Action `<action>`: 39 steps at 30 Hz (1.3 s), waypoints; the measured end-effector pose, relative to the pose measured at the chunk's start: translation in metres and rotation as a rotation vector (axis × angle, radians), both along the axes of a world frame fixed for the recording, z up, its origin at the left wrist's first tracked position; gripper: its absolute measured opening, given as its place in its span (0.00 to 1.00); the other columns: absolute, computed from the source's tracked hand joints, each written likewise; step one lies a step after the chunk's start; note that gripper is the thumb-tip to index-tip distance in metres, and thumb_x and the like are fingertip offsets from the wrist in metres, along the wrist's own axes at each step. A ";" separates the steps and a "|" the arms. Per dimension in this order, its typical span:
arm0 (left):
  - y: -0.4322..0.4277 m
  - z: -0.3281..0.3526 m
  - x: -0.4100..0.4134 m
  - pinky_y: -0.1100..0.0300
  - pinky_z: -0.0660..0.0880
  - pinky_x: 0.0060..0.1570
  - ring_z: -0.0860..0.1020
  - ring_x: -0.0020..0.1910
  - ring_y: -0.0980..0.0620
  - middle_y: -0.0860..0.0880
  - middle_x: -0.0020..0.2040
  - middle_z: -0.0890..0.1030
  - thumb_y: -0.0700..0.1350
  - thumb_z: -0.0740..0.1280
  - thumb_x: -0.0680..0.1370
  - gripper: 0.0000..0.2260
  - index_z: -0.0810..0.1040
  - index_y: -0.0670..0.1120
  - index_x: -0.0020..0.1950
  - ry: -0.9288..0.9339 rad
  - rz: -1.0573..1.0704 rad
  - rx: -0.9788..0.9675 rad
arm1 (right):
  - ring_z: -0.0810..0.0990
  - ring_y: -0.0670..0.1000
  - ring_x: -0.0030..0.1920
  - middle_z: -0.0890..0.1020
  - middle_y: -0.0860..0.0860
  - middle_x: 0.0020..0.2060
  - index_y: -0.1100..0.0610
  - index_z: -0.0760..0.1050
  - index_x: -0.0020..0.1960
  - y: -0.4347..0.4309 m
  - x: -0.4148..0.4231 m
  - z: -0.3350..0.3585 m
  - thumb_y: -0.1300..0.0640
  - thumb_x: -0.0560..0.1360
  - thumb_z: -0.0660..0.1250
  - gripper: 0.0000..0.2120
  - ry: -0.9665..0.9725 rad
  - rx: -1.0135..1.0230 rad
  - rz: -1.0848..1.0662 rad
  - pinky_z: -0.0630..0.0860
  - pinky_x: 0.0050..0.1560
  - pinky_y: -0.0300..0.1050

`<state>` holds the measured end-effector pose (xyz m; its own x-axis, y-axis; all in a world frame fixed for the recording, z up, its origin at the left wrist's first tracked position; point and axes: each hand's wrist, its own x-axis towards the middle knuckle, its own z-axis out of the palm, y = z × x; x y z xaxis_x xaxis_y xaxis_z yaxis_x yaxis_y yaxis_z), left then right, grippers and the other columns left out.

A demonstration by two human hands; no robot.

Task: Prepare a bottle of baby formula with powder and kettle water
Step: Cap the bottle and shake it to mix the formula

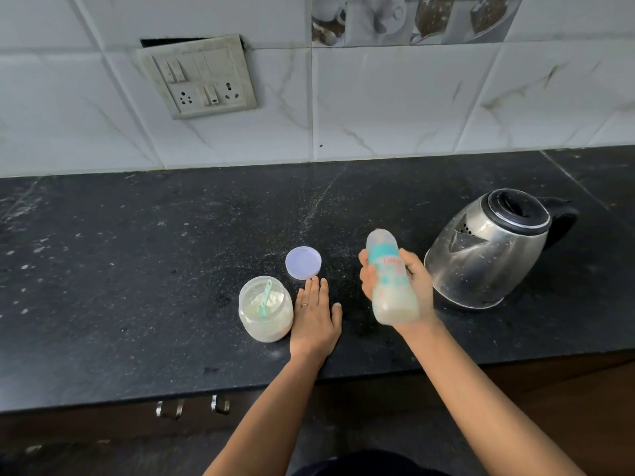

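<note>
My right hand grips a capped baby bottle with a teal collar, held above the counter and motion-blurred; milky liquid fills its lower part. My left hand lies flat, palm down, on the black counter, holding nothing. Just left of it stands an open clear jar of white powder with a teal scoop stuck in it. The jar's pale round lid lies on the counter beyond my left fingertips. A steel electric kettle with a black lid and handle stands right of the bottle.
A tiled wall with a switch and socket plate rises behind the counter. The counter's front edge runs below my wrists, with dark cabinet fronts and metal handles underneath.
</note>
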<state>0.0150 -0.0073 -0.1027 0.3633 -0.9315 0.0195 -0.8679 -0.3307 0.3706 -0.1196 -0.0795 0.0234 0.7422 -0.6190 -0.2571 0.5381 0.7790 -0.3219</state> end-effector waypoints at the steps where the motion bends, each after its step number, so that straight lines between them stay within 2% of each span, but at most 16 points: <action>1: 0.000 0.000 0.000 0.57 0.36 0.75 0.44 0.79 0.51 0.45 0.81 0.48 0.53 0.47 0.84 0.27 0.49 0.43 0.80 -0.002 0.001 -0.001 | 0.82 0.55 0.39 0.79 0.59 0.47 0.60 0.68 0.68 0.001 0.000 -0.005 0.55 0.67 0.74 0.32 -0.036 0.127 -0.101 0.82 0.40 0.47; 3: 0.000 0.001 0.000 0.57 0.35 0.74 0.43 0.79 0.51 0.45 0.81 0.48 0.53 0.47 0.84 0.27 0.48 0.43 0.80 -0.002 -0.003 0.003 | 0.83 0.57 0.41 0.80 0.60 0.48 0.60 0.69 0.68 -0.002 -0.002 -0.013 0.54 0.70 0.72 0.29 -0.105 0.261 -0.104 0.83 0.42 0.49; 5: 0.001 0.000 0.000 0.58 0.35 0.74 0.43 0.79 0.51 0.45 0.81 0.48 0.53 0.47 0.84 0.27 0.48 0.43 0.80 0.003 0.000 0.000 | 0.82 0.55 0.35 0.79 0.59 0.47 0.62 0.70 0.63 0.003 -0.005 -0.015 0.54 0.65 0.76 0.30 -0.048 0.119 0.026 0.82 0.34 0.46; 7: 0.000 0.001 0.000 0.57 0.35 0.74 0.43 0.79 0.51 0.45 0.81 0.48 0.53 0.48 0.84 0.27 0.48 0.43 0.80 0.005 0.000 -0.003 | 0.80 0.53 0.32 0.79 0.58 0.46 0.61 0.69 0.63 0.002 -0.003 -0.011 0.54 0.62 0.77 0.33 0.045 -0.031 0.021 0.81 0.32 0.44; 11: 0.000 0.000 0.000 0.58 0.34 0.74 0.44 0.79 0.51 0.45 0.81 0.48 0.53 0.47 0.84 0.27 0.49 0.43 0.80 0.003 -0.001 -0.003 | 0.83 0.58 0.43 0.80 0.61 0.49 0.60 0.68 0.68 -0.005 0.002 -0.018 0.52 0.71 0.70 0.28 -0.143 0.254 -0.162 0.83 0.41 0.51; 15: 0.000 -0.001 0.000 0.58 0.35 0.74 0.45 0.79 0.50 0.45 0.80 0.49 0.53 0.48 0.84 0.27 0.50 0.43 0.80 0.019 -0.001 -0.016 | 0.81 0.57 0.32 0.79 0.61 0.46 0.60 0.65 0.64 -0.006 -0.007 -0.019 0.53 0.70 0.73 0.28 -0.031 -0.019 0.137 0.81 0.30 0.47; 16: 0.000 -0.001 0.001 0.58 0.35 0.74 0.45 0.79 0.50 0.45 0.80 0.49 0.53 0.48 0.84 0.27 0.50 0.43 0.80 0.019 -0.002 -0.020 | 0.81 0.57 0.33 0.80 0.61 0.45 0.60 0.65 0.65 -0.006 -0.005 -0.013 0.54 0.68 0.75 0.31 -0.032 -0.047 0.137 0.81 0.31 0.48; 18: 0.000 -0.001 0.001 0.58 0.34 0.73 0.45 0.79 0.50 0.45 0.80 0.49 0.53 0.48 0.84 0.27 0.50 0.43 0.80 0.017 -0.006 -0.017 | 0.83 0.57 0.39 0.81 0.61 0.49 0.62 0.65 0.70 -0.007 -0.003 -0.011 0.55 0.67 0.76 0.36 -0.092 0.060 0.022 0.82 0.36 0.51; 20: 0.000 -0.002 0.001 0.58 0.34 0.73 0.45 0.79 0.50 0.45 0.80 0.49 0.53 0.48 0.84 0.27 0.50 0.43 0.80 0.018 -0.005 -0.013 | 0.84 0.58 0.43 0.80 0.62 0.52 0.63 0.64 0.71 -0.010 -0.004 -0.017 0.54 0.70 0.73 0.35 -0.142 0.098 -0.029 0.82 0.40 0.53; 23: -0.001 -0.002 0.001 0.58 0.34 0.73 0.45 0.79 0.50 0.45 0.80 0.49 0.53 0.48 0.84 0.27 0.50 0.43 0.80 0.012 -0.008 -0.012 | 0.81 0.57 0.35 0.79 0.63 0.49 0.60 0.66 0.67 -0.009 -0.001 -0.017 0.55 0.70 0.72 0.29 -0.072 -0.018 0.089 0.81 0.32 0.49; 26: 0.000 -0.002 0.001 0.58 0.35 0.74 0.45 0.79 0.50 0.45 0.80 0.49 0.53 0.48 0.84 0.27 0.49 0.43 0.80 0.012 -0.011 -0.013 | 0.83 0.56 0.38 0.81 0.61 0.51 0.61 0.65 0.68 -0.009 0.000 -0.015 0.51 0.72 0.69 0.29 -0.123 0.113 -0.012 0.82 0.35 0.49; 28: 0.000 -0.002 0.001 0.58 0.35 0.74 0.44 0.79 0.51 0.45 0.80 0.49 0.53 0.48 0.84 0.27 0.49 0.43 0.80 0.016 -0.011 -0.012 | 0.82 0.56 0.37 0.80 0.61 0.51 0.63 0.67 0.66 -0.009 -0.002 -0.019 0.52 0.72 0.70 0.27 -0.176 0.138 0.040 0.82 0.36 0.49; 31: 0.000 -0.001 0.001 0.59 0.33 0.73 0.44 0.79 0.51 0.45 0.81 0.48 0.53 0.48 0.84 0.27 0.49 0.44 0.80 0.023 -0.007 -0.018 | 0.80 0.55 0.32 0.80 0.61 0.46 0.61 0.68 0.63 -0.005 -0.002 -0.020 0.53 0.68 0.75 0.29 -0.035 -0.061 0.107 0.80 0.30 0.45; 35: 0.001 -0.001 0.001 0.58 0.34 0.74 0.43 0.79 0.51 0.45 0.81 0.47 0.53 0.47 0.84 0.27 0.48 0.43 0.80 0.015 -0.012 -0.004 | 0.84 0.57 0.43 0.80 0.61 0.52 0.64 0.66 0.69 -0.005 0.000 -0.016 0.52 0.71 0.71 0.32 -0.136 0.195 -0.127 0.83 0.40 0.51; 36: 0.002 -0.001 0.001 0.58 0.34 0.74 0.43 0.79 0.51 0.45 0.81 0.47 0.53 0.47 0.84 0.27 0.48 0.43 0.80 0.019 -0.010 -0.003 | 0.84 0.57 0.43 0.80 0.61 0.52 0.64 0.66 0.69 -0.007 -0.001 -0.017 0.52 0.70 0.72 0.32 -0.142 0.215 -0.105 0.83 0.41 0.51; 39: 0.001 -0.001 0.001 0.59 0.34 0.73 0.43 0.79 0.51 0.45 0.81 0.47 0.54 0.47 0.84 0.27 0.48 0.44 0.80 0.032 -0.008 -0.009 | 0.81 0.54 0.33 0.80 0.59 0.46 0.61 0.69 0.63 -0.006 -0.003 -0.018 0.53 0.65 0.77 0.32 -0.014 -0.020 0.048 0.81 0.32 0.44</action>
<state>0.0163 -0.0062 -0.1036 0.3560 -0.9344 0.0161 -0.8582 -0.3200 0.4014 -0.1228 -0.0852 0.0054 0.7750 -0.5870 -0.2343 0.5046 0.7978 -0.3299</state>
